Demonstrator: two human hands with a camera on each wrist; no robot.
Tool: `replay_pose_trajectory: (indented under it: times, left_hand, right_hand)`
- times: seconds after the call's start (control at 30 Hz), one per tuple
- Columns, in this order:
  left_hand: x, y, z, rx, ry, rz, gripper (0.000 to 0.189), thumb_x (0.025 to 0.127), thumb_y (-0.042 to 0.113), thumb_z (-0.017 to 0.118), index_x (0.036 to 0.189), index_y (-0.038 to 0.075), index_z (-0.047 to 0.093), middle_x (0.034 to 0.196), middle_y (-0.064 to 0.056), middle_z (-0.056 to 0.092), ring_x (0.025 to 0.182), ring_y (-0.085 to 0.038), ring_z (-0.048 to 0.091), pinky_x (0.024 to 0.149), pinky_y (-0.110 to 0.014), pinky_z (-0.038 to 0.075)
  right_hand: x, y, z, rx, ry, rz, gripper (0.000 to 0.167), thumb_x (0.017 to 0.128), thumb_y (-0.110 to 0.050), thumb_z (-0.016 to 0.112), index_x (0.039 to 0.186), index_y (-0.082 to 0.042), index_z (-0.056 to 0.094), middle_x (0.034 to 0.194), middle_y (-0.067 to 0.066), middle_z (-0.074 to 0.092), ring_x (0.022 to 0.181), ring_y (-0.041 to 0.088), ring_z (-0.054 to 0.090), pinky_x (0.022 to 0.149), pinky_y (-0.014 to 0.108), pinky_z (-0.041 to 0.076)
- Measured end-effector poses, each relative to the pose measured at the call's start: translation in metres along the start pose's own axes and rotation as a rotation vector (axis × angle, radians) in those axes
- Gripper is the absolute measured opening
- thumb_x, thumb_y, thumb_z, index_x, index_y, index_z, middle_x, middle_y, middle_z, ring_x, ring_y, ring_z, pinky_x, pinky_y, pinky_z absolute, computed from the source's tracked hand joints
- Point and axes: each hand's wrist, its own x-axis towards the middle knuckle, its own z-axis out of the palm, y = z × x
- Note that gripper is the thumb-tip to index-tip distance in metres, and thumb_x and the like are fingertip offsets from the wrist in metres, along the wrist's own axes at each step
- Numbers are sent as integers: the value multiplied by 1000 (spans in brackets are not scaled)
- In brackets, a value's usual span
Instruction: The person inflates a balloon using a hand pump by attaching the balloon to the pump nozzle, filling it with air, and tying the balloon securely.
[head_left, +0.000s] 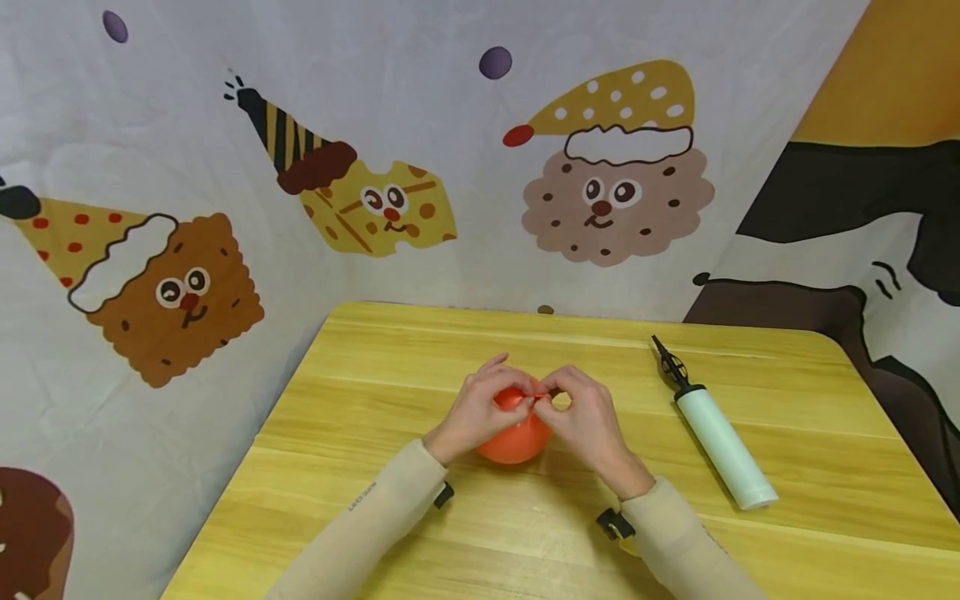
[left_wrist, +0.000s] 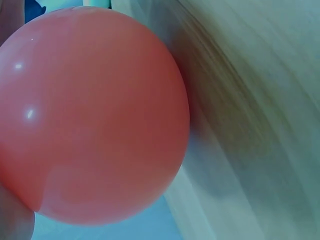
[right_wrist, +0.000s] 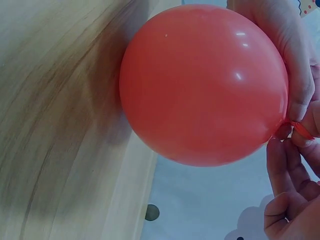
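A round, inflated red balloon (head_left: 514, 443) is between both hands, close over the wooden table. Its neck (right_wrist: 303, 132) is stretched out at the top, pinched by fingers from both sides. My left hand (head_left: 486, 408) grips the neck from the left, thumb and index finger meeting at it. From the right, my right hand (head_left: 585, 414) pinches the same neck with thumb and fingertips. In the left wrist view the balloon (left_wrist: 95, 115) fills much of the picture and hides most of the fingers.
A balloon hand pump (head_left: 723, 446) with a pale green barrel and black nozzle lies on the right of the wooden table (head_left: 360, 383). Behind the table hangs a cloth backdrop (head_left: 480, 275) printed with cartoon biscuits and cheese. Black straps sit at both wrists.
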Motion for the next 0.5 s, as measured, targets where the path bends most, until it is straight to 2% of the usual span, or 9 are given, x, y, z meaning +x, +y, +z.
replay_pose_trajectory:
  times: [0.13, 0.23, 0.37, 0.5]
  left_hand:
    - [1, 3, -1, 39, -30, -3, 9, 87, 1, 75, 93, 6, 71, 115, -7, 74, 119, -26, 64, 111, -39, 47]
    - [2, 6, -3, 93, -65, 10, 6, 87, 3, 74, 91, 5, 71, 126, -9, 71, 129, -29, 58, 112, -35, 45]
    - [2, 8, -4, 152, -94, 31, 6, 86, 3, 74, 88, 6, 69, 126, -8, 71, 131, -26, 57, 116, -33, 41]
    - [1, 8, -5, 127, -96, 39, 4, 87, 3, 72, 89, 6, 69, 125, -9, 71, 132, -26, 57, 116, -31, 40]
  right_hand:
    - [-1, 0, -1, -20, -8, 18, 19, 75, 4, 74, 82, -14, 70, 86, -3, 66, 77, 11, 62, 67, 30, 52]
    - [-2, 0, -1, -31, -20, 39, 18, 74, 3, 73, 81, -13, 69, 85, -3, 66, 75, 11, 62, 66, 29, 50]
    - [-2, 1, -2, -28, -47, 93, 15, 74, 0, 73, 82, -13, 70, 84, -3, 68, 76, 12, 65, 65, 29, 51]
    - [-1, 2, -4, -8, -69, 141, 13, 75, -2, 73, 83, -12, 72, 83, -2, 70, 72, 12, 65, 63, 28, 52]
